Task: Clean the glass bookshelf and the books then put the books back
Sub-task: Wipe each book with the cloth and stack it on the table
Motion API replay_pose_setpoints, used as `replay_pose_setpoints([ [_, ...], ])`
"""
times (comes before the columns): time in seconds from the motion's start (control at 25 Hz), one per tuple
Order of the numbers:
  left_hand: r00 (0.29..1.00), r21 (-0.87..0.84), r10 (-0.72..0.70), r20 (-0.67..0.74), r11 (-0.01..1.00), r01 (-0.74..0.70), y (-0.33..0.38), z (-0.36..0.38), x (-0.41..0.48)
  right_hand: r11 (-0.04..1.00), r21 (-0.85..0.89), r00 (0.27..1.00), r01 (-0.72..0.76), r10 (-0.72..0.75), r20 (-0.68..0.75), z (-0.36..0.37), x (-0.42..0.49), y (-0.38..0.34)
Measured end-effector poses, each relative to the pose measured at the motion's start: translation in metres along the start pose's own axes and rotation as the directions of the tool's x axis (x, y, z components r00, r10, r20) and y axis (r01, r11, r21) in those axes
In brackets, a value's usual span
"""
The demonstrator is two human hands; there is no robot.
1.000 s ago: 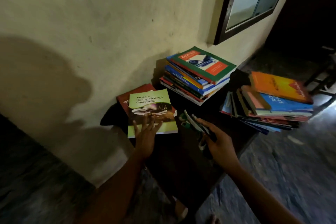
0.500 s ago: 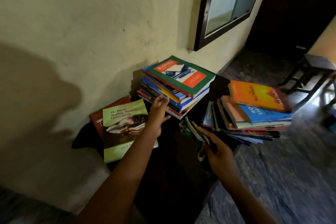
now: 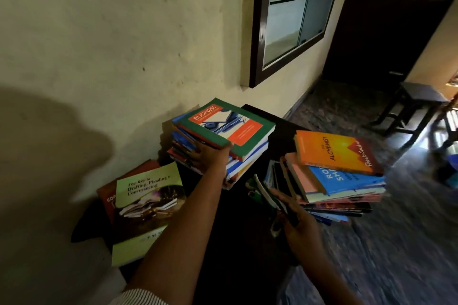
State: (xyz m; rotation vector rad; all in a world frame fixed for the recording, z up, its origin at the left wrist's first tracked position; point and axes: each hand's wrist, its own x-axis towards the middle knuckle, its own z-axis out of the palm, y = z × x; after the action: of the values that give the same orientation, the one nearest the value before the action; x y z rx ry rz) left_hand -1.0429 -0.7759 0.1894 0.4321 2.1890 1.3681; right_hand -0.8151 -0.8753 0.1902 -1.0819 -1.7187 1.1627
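Tabletop (image 3: 235, 235), left hand (image 3: 209, 157) now on middle stack (image 3: 223, 129)

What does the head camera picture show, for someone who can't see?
A person's left hand grips the middle stack of books on a dark table by a wall. The right hand holds a green-and-white thing, perhaps a cloth; a lime book lies left, another stack right.

Home interior, a living room or passage by the look of it. A cream plastered wall (image 3: 124, 44) is carrying a dark-framed glass bookshelf (image 3: 292, 20). Novels and law and business books (image 3: 223, 126) are lying in loose piles on a low dark table (image 3: 280, 126). A mottled stone floor (image 3: 396, 242) is running towards a dark door (image 3: 396, 7), and a dark stool (image 3: 418, 96) is standing near it.
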Motion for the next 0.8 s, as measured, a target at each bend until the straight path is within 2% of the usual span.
replay_pose_setpoints([
  [0.16, 0.995, -0.140, -0.062, 0.078, 0.987, 0.072, -0.010, 0.001, 0.013, 0.999, -0.024, 1.000, 0.029, -0.029, -0.009, -0.004, 0.006, -0.002],
  [0.24, 0.999, -0.208, -0.014, 0.033, 0.978, 0.020, -0.007, 0.001, 0.000, 0.999, -0.025, 0.999, 0.040, -0.040, -0.013, -0.005, 0.007, -0.006],
  [0.32, 0.999, -0.385, 0.037, 0.019, 0.922, -0.027, -0.009, 0.001, -0.030, 0.998, -0.029, 0.999, 0.052, -0.052, -0.013, -0.007, 0.007, -0.010],
  [0.36, 0.997, -0.505, -0.012, 0.081, 0.861, 0.051, -0.013, -0.001, -0.048, 0.998, -0.026, 0.998, 0.056, -0.056, -0.016, -0.009, 0.006, -0.010],
  [0.44, 0.933, -0.653, -0.123, 0.337, 0.684, 0.326, -0.017, -0.008, -0.075, 0.998, -0.023, 0.998, 0.057, -0.058, -0.039, -0.012, 0.005, -0.010],
  [0.52, 0.834, -0.606, -0.156, 0.530, 0.618, 0.501, -0.018, -0.011, -0.079, 0.998, -0.028, 0.997, 0.047, -0.049, -0.061, -0.016, 0.003, -0.008],
  [0.56, 0.807, -0.579, -0.153, 0.570, 0.622, 0.527, -0.015, -0.010, -0.076, 0.999, -0.025, 0.997, 0.033, -0.035, -0.067, -0.018, 0.001, -0.007],
  [0.8, 0.821, -0.585, -0.162, 0.547, 0.628, 0.513, 0.016, 0.019, -0.057, 1.000, -0.013, 0.997, 0.020, -0.021, -0.071, -0.028, -0.006, -0.006],
])
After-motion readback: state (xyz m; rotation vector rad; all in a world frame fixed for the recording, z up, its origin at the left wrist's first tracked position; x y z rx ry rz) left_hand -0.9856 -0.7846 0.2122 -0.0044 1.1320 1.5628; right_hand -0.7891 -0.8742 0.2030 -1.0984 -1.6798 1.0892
